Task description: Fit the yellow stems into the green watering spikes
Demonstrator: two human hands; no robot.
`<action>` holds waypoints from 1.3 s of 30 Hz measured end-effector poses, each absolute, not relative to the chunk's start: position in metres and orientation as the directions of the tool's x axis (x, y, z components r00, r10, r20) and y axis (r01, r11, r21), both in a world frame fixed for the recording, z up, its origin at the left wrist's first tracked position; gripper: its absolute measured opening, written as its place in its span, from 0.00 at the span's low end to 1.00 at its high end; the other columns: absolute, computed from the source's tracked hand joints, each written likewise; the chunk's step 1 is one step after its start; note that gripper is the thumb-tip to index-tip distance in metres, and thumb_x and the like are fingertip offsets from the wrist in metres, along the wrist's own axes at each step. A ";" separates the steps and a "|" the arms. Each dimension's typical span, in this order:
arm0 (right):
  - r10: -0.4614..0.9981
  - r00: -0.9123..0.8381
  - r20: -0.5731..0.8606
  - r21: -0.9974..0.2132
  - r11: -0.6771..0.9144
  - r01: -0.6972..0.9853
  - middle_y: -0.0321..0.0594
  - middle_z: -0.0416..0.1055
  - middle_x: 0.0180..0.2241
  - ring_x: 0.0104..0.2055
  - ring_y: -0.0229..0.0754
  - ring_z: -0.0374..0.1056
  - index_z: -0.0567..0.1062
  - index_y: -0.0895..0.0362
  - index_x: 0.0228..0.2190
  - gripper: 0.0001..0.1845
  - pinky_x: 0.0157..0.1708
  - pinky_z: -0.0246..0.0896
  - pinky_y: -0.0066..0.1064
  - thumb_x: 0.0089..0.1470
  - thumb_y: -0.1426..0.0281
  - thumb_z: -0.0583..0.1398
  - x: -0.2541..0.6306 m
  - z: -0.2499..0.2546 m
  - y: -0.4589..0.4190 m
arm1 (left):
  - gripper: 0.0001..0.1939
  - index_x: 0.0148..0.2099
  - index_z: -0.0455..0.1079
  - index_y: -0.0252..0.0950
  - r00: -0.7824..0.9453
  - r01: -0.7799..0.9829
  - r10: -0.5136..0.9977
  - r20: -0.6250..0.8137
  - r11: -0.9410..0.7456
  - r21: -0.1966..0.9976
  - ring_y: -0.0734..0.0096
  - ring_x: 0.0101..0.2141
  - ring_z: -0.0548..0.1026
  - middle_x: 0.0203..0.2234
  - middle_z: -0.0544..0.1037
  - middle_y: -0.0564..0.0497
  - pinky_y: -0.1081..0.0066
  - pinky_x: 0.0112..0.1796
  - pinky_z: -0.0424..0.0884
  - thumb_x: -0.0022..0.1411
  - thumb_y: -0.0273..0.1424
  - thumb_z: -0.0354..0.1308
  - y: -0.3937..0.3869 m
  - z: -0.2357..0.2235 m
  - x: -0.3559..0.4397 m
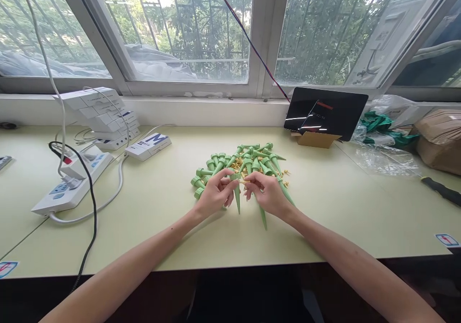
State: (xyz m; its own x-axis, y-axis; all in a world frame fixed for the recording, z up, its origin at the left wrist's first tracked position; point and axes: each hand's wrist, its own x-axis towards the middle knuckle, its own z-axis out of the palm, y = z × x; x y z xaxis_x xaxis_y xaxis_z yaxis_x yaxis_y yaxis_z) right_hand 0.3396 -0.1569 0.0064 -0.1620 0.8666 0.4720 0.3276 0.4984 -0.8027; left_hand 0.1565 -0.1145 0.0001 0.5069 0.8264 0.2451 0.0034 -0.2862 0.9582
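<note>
My left hand pinches a green plastic plant watering spike near its capped top, the pointed end hanging down. Close by on the right, my right hand pinches a small yellow plastic piece against the upper side of that spike. Whether the piece is seated in the spike cannot be made out. Behind both hands lies a heap of green spikes with ribbed caps. Several loose yellow pieces are scattered among and beside them. One more spike pokes out below my right hand.
A power strip with cables and a stack of white boxes stand at the left. One white box lies nearer. A tablet leans on a cardboard stand. Clear plastic bags and a black-handled tool are at the right.
</note>
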 end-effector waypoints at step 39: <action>0.963 -0.212 0.165 -0.986 0.159 -0.046 0.37 0.73 0.25 0.21 0.39 0.73 0.70 0.58 0.29 0.20 0.26 0.73 0.33 0.56 0.53 0.60 0.338 0.012 -0.156 | 0.13 0.48 0.63 0.39 0.494 0.015 0.809 0.319 -0.375 0.927 0.80 0.15 0.67 0.23 0.72 0.56 0.77 0.17 0.65 0.66 0.40 0.55 -0.112 0.004 0.153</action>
State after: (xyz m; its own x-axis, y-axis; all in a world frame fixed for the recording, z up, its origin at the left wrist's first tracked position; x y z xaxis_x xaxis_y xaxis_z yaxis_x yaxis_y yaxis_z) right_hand 0.3379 -0.1556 0.0117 -0.2123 0.9632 0.1648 -0.0456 0.1587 -0.9863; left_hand 0.1535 -0.1120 0.0041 0.4942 0.8085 0.3194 0.0145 -0.3751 0.9269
